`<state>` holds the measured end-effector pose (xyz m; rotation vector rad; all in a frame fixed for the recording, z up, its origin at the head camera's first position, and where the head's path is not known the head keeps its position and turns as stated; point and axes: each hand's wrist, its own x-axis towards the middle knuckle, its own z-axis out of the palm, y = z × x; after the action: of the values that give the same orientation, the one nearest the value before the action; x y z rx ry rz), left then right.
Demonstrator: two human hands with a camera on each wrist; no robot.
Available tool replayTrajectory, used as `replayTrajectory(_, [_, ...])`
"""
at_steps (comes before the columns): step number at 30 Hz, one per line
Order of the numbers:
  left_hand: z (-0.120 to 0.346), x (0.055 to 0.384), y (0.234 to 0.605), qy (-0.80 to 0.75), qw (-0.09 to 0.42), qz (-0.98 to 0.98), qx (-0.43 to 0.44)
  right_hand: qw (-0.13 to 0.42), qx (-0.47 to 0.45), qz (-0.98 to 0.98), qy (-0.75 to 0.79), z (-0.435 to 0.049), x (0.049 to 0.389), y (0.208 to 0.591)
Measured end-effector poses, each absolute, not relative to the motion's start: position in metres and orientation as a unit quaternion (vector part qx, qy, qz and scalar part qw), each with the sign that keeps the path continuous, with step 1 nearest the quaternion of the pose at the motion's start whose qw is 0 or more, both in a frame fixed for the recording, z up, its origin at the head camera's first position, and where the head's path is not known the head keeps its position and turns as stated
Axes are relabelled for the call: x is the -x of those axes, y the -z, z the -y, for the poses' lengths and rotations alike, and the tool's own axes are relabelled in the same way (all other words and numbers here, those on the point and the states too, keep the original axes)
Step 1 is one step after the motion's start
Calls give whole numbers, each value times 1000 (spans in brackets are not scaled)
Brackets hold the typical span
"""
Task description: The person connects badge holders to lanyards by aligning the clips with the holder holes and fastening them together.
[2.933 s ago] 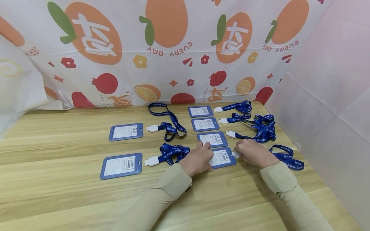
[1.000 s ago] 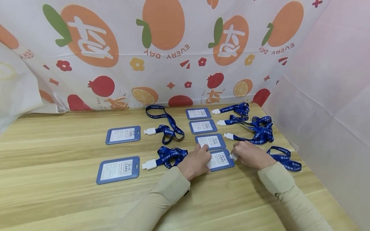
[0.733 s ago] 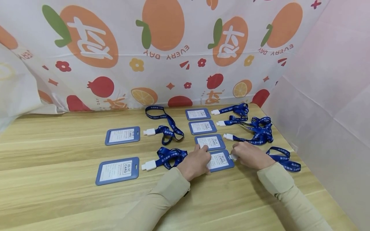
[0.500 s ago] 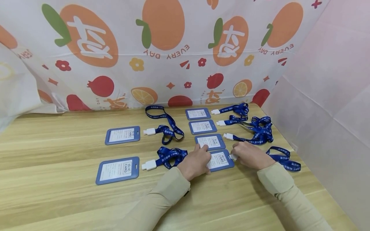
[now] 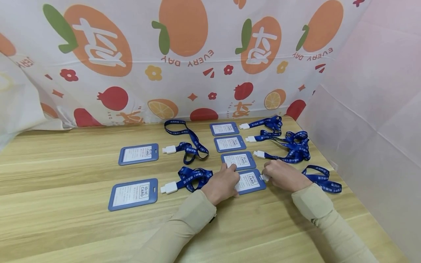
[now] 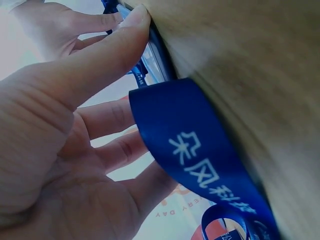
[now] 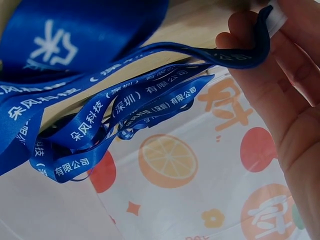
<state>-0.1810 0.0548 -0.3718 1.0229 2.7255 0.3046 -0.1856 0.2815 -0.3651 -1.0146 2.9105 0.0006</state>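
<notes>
In the head view my left hand (image 5: 222,182) holds a blue ID card holder (image 5: 248,181) flat on the table, thumb at its near edge and fingers by its far edge. My right hand (image 5: 284,175) pinches the white clip (image 5: 265,178) of a blue lanyard (image 5: 323,180) right at the holder's slotted end. The fingers partly cover the clip. In the right wrist view this lanyard's strap (image 7: 225,57) runs out from the fingers. The left wrist view shows the thumb (image 6: 135,20) on the holder's edge, with another lanyard (image 6: 185,135) close by that hand.
Behind the held holder lie more card holders (image 5: 238,160) in a column, each facing a clipped lanyard (image 5: 296,148). To the left lie two holders (image 5: 133,194) with lanyards (image 5: 194,179). A fruit-print cloth (image 5: 184,84) hangs behind the wooden table (image 5: 82,233); a pale cloth stands right.
The head view has shifted slightly, moving the scene a little left. Both hands keep their hold, with the clip staying at the holder's slotted end.
</notes>
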Motion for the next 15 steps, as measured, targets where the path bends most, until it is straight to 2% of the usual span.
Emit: replayTrajectory(15, [-56,181,372,-110,111,-926,-343,26,332,-943,3,-282,186,366])
